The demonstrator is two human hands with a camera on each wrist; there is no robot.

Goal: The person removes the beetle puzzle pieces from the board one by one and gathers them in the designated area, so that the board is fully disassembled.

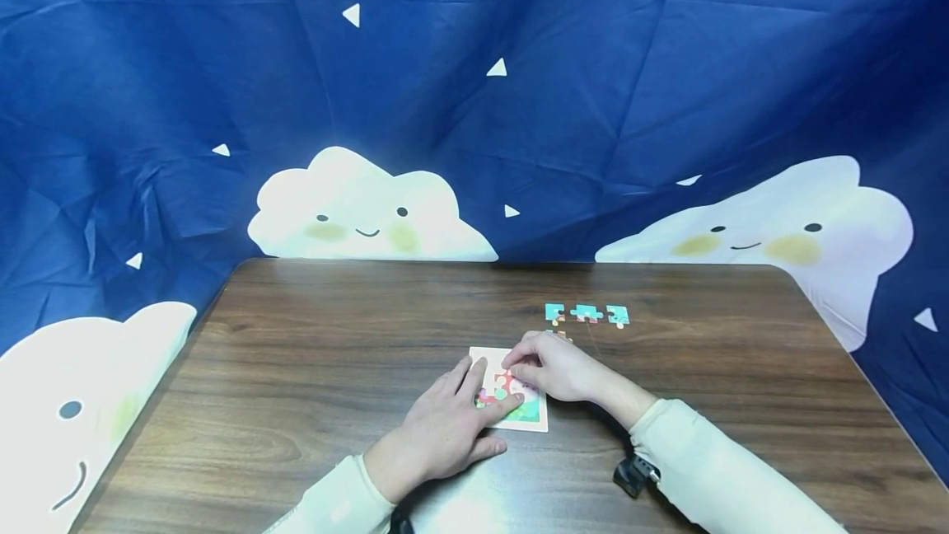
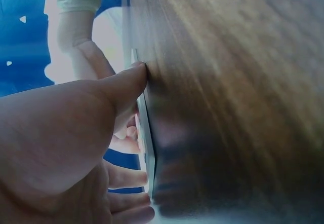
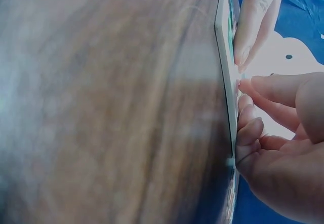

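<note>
A small pale-framed jigsaw board (image 1: 544,423) lies on the table, with joined red, pink and green pieces inside its frame. My left hand (image 1: 448,419) spreads over the board's left and lower side. Its fingers are fairly straight; the index fingertip rests on the picture and the thumb lies near the front edge. From the right, my right hand (image 1: 556,365) reaches over the upper part of the board. In the right wrist view its thumb (image 3: 273,88) and index finger pinch a puzzle piece low against the picture; the fingertips mostly hide that piece.
Behind the right hand, several loose blue puzzle pieces (image 1: 587,313) lie on the brown wooden table (image 1: 334,336). Another piece (image 1: 561,334) is partly hidden by that hand. A blue cloth (image 1: 549,130) with white clouds hangs beyond the table's far edge.
</note>
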